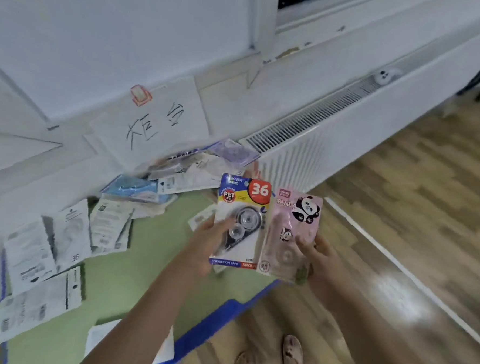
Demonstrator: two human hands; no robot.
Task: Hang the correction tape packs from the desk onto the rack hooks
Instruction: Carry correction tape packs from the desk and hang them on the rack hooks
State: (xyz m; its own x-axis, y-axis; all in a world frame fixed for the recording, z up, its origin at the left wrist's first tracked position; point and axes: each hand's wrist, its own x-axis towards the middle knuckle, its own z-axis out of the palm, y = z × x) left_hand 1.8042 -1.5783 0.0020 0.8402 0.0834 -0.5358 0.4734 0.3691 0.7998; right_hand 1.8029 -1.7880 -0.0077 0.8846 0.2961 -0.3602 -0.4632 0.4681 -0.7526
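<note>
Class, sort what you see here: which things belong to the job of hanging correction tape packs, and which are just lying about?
Belong to the job:
- blue "36" correction tape pack, in the left hand
- pink panda correction tape pack, in the right hand
- packs piled on the green desk

Just lying about:
- handwritten paper sign
- white radiator

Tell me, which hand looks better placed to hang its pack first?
Hard to call. The left hand holds the blue "36" pack and the right hand holds the pink panda pack, both upright at similar height. No rack hooks are in view, so neither shows an edge.
</note>
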